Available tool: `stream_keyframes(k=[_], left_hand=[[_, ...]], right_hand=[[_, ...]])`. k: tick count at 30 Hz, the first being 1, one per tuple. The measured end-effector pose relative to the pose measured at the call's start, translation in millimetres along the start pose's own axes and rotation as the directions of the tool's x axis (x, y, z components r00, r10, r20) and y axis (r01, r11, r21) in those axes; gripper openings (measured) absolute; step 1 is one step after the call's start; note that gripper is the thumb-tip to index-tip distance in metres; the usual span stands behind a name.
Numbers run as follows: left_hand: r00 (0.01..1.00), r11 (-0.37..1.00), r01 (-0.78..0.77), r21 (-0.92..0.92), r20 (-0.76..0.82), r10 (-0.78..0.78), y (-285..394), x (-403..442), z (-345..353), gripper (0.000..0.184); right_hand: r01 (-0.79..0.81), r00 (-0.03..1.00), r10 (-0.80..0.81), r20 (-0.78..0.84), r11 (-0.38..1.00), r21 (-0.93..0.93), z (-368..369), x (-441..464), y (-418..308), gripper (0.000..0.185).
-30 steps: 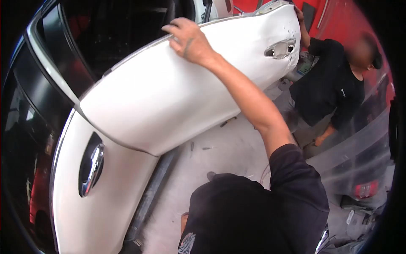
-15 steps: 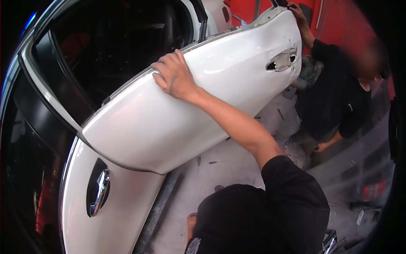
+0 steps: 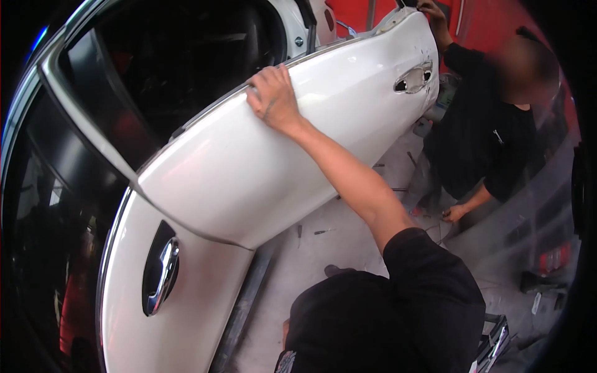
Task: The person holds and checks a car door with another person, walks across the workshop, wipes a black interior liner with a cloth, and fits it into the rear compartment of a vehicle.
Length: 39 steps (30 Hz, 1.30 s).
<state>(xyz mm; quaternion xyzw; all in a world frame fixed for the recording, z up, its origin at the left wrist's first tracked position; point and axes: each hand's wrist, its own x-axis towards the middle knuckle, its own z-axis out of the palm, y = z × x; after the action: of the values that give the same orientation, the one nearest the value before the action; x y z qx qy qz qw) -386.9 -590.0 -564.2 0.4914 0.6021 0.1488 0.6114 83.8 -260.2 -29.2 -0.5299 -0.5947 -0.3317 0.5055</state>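
Observation:
A white car door (image 3: pixel 348 93) stands swung out from the car, with scuffs and dents around the bare opening (image 3: pixel 413 81) at its handle area. My right hand (image 3: pixel 275 99) grips the door's upper edge, its fingers curled over the top and its thumb on the left side. Beside my black shirt, at the lower left, shows only a sliver of skin of my left hand or forearm (image 3: pixel 286 332); its fingers are hidden. At the door's far end, another person's hand (image 3: pixel 433 12) holds the top corner.
The neighbouring white door panel (image 3: pixel 205 292) carries a chrome handle (image 3: pixel 163 273). Several tools lie on the grey floor (image 3: pixel 311 261). A co-worker in a black shirt (image 3: pixel 479 133) stands at the right, their lower hand (image 3: pixel 457 213) near their knee. Behind is a red wall (image 3: pixel 491 25).
The view has shifted slightly, so the near panel appears further right. My right hand still grips the door's edge. My left hand has mostly gone behind my shirt; the co-worker's head has moved.

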Motion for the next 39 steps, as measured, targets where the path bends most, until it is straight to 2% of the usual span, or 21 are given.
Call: stream_keyframes(k=[3, 6, 10, 13, 17, 27, 33, 36, 39], left_hand=[[1.000, 1.000, -0.005, -0.017, 0.015, 0.005, -18, -7, -27, 0.025], [1.000, 1.000, -0.001, -0.016, 0.023, 0.001, -46, -18, -52, 0.025], [0.999, 1.000, 0.031, -0.006, 0.035, -0.030, -78, -34, -87, 0.025], [0.998, 0.999, 0.049, 0.007, 0.037, -0.049, -97, -47, -111, 0.025], [0.997, 0.998, 0.070, 0.003, 0.039, -0.070, -117, -59, -127, 0.025], [0.994, 0.997, 0.070, -0.010, 0.088, -0.069, -128, -67, -129, 0.025], [0.995, 0.998, 0.059, -0.006, 0.075, -0.059, -118, -63, -133, 0.025], [0.997, 0.999, 0.054, 0.005, 0.064, -0.054, -107, -56, -141, 0.025], [0.996, 0.998, 0.064, 0.015, 0.059, -0.064, -97, -49, -146, 0.025]], right_hand=[[-0.040, 0.999, 0.041, 0.017, 0.998, -0.056, 5, 0, -8, 0.018], [-0.001, 1.000, -0.002, -0.017, 0.988, -0.154, 7, -2, -12, 0.017], [0.055, 0.996, -0.030, 0.088, 0.953, -0.298, 2, -4, -16, 0.020], [0.035, 0.987, 0.026, 0.156, 0.925, -0.378, -1, -4, -24, 0.024], [-0.043, 0.975, 0.122, 0.186, 0.923, -0.381, -1, -1, -31, 0.024], [-0.125, 0.950, 0.209, 0.234, 0.936, -0.328, 6, -8, -24, 0.035], [-0.160, 0.951, 0.236, 0.201, 0.929, -0.334, 5, -10, -34, 0.038], [-0.100, 0.962, 0.176, 0.209, 0.938, -0.331, -2, -10, -31, 0.039], [0.048, 0.962, 0.026, 0.273, 0.964, -0.260, -19, -4, -18, 0.035]])
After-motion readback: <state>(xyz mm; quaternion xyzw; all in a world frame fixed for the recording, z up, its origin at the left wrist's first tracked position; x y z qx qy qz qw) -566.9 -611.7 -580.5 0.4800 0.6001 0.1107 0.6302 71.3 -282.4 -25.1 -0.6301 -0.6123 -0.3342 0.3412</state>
